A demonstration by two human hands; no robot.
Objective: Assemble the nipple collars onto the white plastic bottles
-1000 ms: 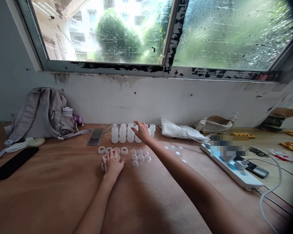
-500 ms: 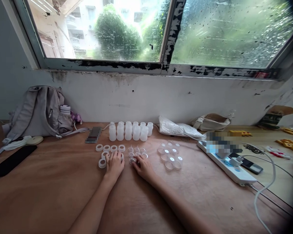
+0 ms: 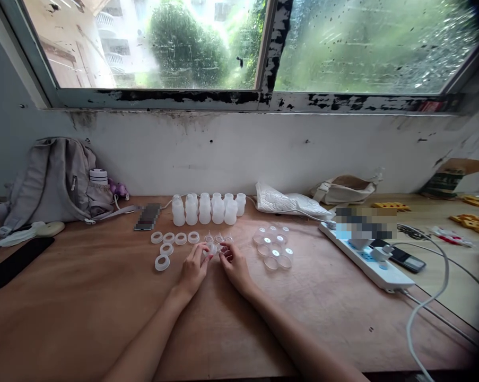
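Observation:
My left hand is closed with its fingertips around a translucent ring, in front of the small clear nipple pieces. My right hand is just to the right, its fingers curled beside a small clear piece; what they pinch is too small to make out. Several white rings lie left of my left hand. Behind stand several frosted bottles in rows. Several clear round caps lie to the right of my right hand.
A grey backpack and a black pouch are at the left. A phone lies by the bottles. At the right are a silvery packet, a cloth bag and a power strip with white cables.
My left hand has moved right from the white rings and brought one towards my right hand. My right hand has shifted slightly and curled its fingers. The head view has shifted a little.

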